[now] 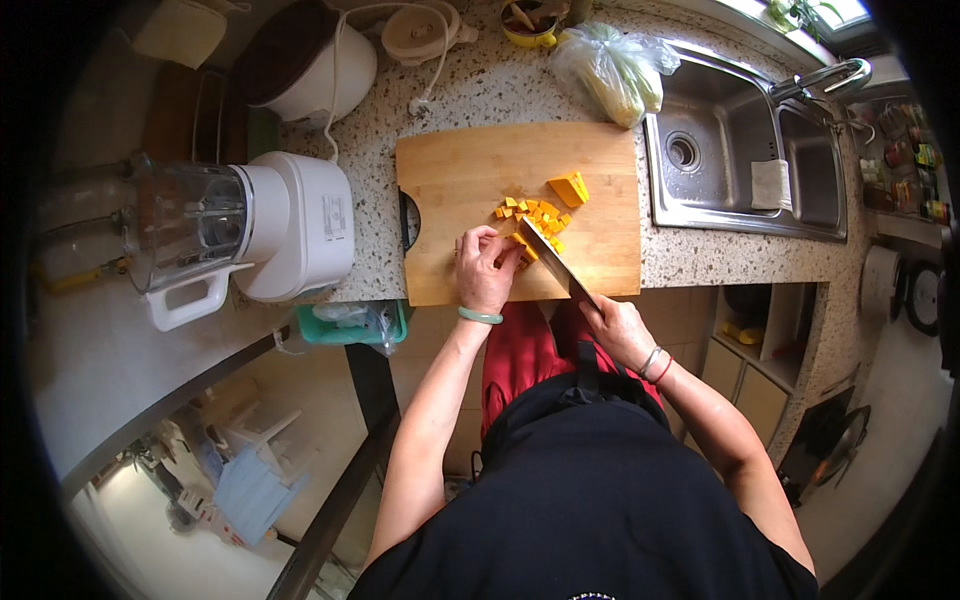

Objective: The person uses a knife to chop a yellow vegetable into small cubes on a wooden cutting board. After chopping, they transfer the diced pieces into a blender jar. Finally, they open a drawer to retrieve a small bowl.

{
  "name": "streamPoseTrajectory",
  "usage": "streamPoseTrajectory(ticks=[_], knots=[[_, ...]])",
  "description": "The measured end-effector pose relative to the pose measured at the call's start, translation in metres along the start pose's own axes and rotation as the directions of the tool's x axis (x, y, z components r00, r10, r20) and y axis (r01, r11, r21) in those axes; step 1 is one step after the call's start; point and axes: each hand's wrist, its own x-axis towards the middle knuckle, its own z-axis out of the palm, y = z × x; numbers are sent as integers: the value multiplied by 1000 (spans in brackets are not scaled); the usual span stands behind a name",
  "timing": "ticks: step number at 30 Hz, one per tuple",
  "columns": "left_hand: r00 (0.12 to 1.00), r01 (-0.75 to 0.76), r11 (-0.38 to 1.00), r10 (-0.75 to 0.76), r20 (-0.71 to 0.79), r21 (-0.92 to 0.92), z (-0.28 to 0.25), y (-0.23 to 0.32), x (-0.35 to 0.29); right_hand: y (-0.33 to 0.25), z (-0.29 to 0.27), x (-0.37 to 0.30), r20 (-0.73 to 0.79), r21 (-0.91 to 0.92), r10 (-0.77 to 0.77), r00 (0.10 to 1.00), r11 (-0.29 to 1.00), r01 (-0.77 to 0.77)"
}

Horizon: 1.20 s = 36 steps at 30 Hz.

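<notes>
Near the frame's centre, an orange squash strip (525, 247) is lying just right of the left hand (485, 270), whose fingertips are holding it on a wooden cutting board (455, 170); the right hand (618, 331) is gripping a kitchen knife (559, 264).

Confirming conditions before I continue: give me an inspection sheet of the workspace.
Surface: rectangular light wooden cutting board on speckled stone countertop.
Job's things: small orange cubes, larger orange chunk, steel knife.
Clutter: bulging clear plastic bag at the board's far edge; white food processor at left.
Hands: left hand touches an orange strip beside the knife; right hand grips its handle.
Cables: white cord with plug on the countertop.
Surroundings: stainless steel double sink at right.
</notes>
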Motion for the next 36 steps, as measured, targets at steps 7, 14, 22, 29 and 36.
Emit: streamPoseTrajectory(ticks=[7,14,22,29,36], knots=[[999,46,997,-47,-14,-56,5,-4,-5,-3,0,-1,21,-38,-1,1000,999,2],[998,53,993,-57,-28,-107,7,-6,-5,-8,0,3,29,-68,-2,1000,998,4],[997,74,987,-76,-4,-144,8,-10,-7,-12,-1,13,65,-142,-1,998,990,10],[997,76,985,-77,4,-155,9,-12,-9,6,17,16,45,-131,2,999,991,4],[995,100,983,-99,14,-155,14,-18,-14,14,27,18,15,-167,4,1000,986,-1]])
